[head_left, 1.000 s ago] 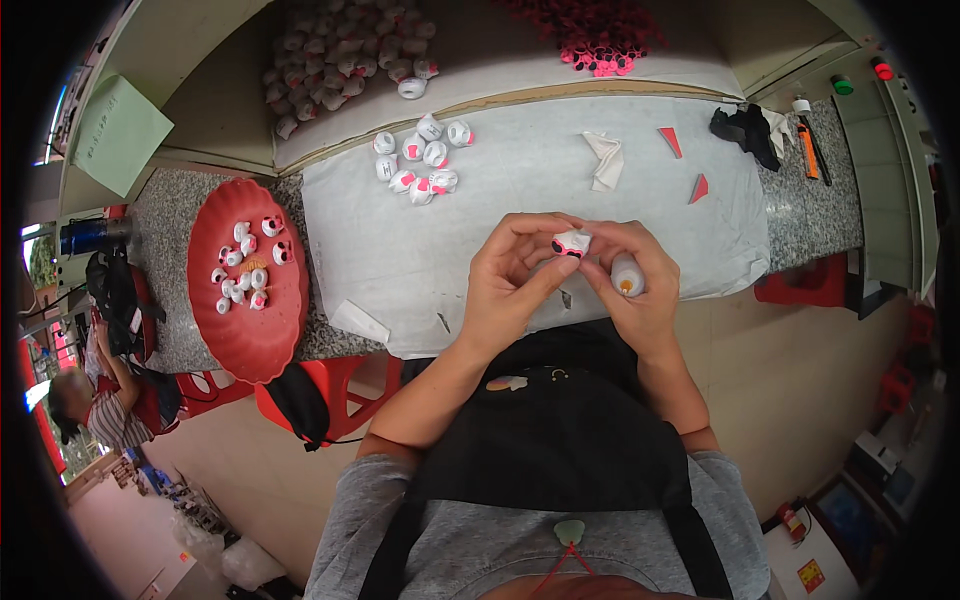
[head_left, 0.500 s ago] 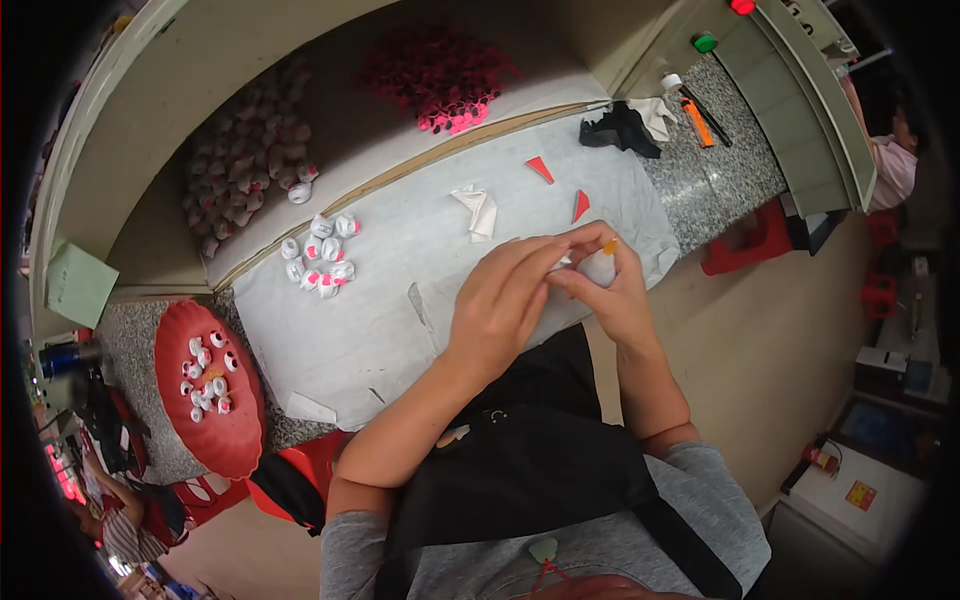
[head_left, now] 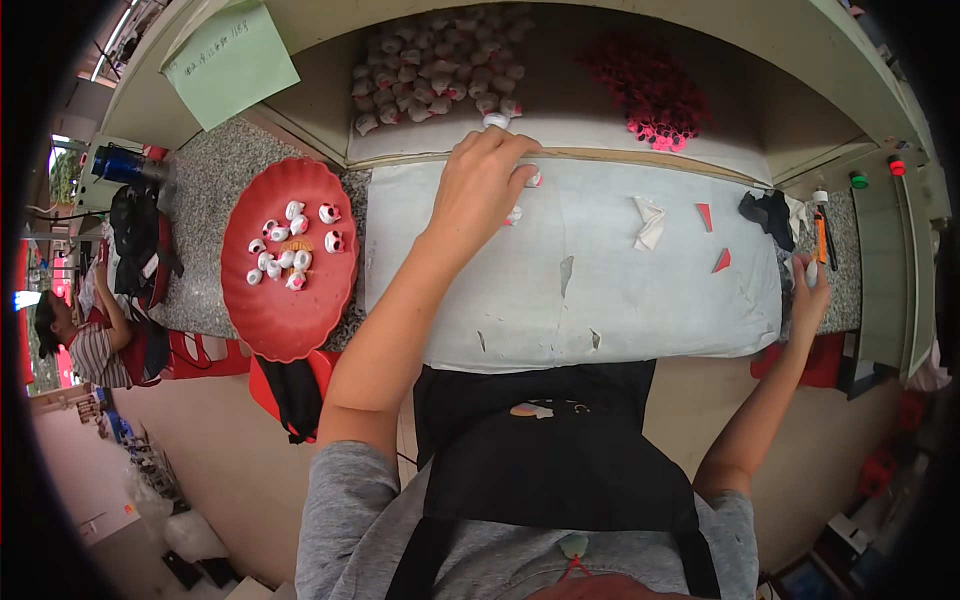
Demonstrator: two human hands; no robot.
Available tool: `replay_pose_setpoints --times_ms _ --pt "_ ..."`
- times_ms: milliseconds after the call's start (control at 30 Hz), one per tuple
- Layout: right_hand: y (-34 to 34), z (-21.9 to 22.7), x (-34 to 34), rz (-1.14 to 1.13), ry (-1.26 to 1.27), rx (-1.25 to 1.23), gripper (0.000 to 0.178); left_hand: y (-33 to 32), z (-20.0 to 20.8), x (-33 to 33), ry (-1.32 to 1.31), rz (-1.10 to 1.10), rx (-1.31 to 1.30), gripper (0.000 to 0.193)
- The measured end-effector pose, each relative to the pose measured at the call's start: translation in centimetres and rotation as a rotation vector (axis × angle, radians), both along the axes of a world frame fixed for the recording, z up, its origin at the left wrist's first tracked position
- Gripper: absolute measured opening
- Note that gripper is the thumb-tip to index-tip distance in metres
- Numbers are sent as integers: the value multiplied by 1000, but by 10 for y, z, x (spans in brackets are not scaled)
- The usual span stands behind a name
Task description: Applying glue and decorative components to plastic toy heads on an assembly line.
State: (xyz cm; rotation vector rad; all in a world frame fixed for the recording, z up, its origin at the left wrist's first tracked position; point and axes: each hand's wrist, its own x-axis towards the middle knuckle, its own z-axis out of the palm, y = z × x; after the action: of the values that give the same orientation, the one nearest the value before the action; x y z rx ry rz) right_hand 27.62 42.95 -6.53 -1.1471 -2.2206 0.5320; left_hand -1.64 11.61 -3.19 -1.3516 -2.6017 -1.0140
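Observation:
My left hand (head_left: 478, 185) reaches over the back left of the paper-covered table, thumb and forefinger apart. It hovers by the shelf lip and hides most of a cluster of small white-and-pink figure heads; one white head (head_left: 534, 180) shows beside the thumb and another (head_left: 513, 215) below it. Just beyond the knuckles sits a single white piece (head_left: 496, 120) on the shelf. Off the table's right end, my right hand (head_left: 808, 295) has its fingers closed around a small white oval piece (head_left: 811, 272). Whether anything lies under my left palm is hidden.
A red scalloped tray (head_left: 330, 310) with several white heads stands at left. On the shelf are a heap of white heads (head_left: 430, 75) and a pile of pink-and-black pieces (head_left: 660, 95). Red scraps (head_left: 722, 260), a white cloth (head_left: 649, 222), black cloth (head_left: 768, 215) and an orange cutter (head_left: 822, 238) lie at right.
My hands have parted: the left moved left and up over the cluster by the shelf, the right moved out to the right with a white piece. My view has turned toward the left.

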Motion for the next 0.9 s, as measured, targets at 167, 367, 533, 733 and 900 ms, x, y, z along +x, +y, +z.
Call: replay_pose_setpoints --times_ms 167,367,533,733,900 --pt "12 -6 10 -93 116 8 25 10 -16 2 274 -157 -86 23" --pt "19 -9 -3 -229 -92 81 28 -3 19 23 -177 -22 235 21" --pt "17 0 3 -186 -33 89 23 -20 13 42 -594 -159 362 23" --pt "-84 45 -30 155 497 -376 26 -25 1 76 -1301 -186 711 30" --pt "-176 56 -71 571 550 -592 25 -33 -19 86 -1345 -227 801 30"
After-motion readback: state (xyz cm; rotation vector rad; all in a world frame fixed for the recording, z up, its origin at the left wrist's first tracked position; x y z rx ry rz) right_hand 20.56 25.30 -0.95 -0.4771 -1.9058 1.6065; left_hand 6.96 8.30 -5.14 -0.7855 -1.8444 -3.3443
